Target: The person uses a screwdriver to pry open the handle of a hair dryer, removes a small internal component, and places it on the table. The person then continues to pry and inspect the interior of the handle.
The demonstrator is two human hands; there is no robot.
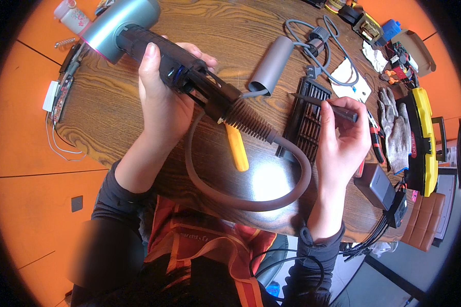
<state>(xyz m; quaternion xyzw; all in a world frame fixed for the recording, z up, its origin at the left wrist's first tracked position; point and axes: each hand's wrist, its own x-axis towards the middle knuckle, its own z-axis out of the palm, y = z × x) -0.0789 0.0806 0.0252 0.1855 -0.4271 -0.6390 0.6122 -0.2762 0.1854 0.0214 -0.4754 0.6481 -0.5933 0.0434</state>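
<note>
My left hand [161, 102] is closed around the exposed black handle core of a teal hair dryer [120, 28], holding it tilted above the wooden table. From the handle's lower end a ribbed strain relief leads into a thick brown-grey cord [251, 204] that loops in front of me. Between thumb and fingers, my right hand [343, 143] pinches a slim dark screwdriver [344, 111], its shaft pointing left toward the handle. Under it lies a black screwdriver bit case [305, 117] with rows of bits. A grey tubular handle sleeve [272, 64] rests on the table beyond the dryer.
A yellow-handled tool [236, 148] lies below the dryer. At right are red-black pliers [376, 138], work gloves [394, 128], a yellow-black toolbox [422, 138], a dark grey box [376, 184] and a power strip [396, 210]. A coiled grey cable [317, 43] lies at the back.
</note>
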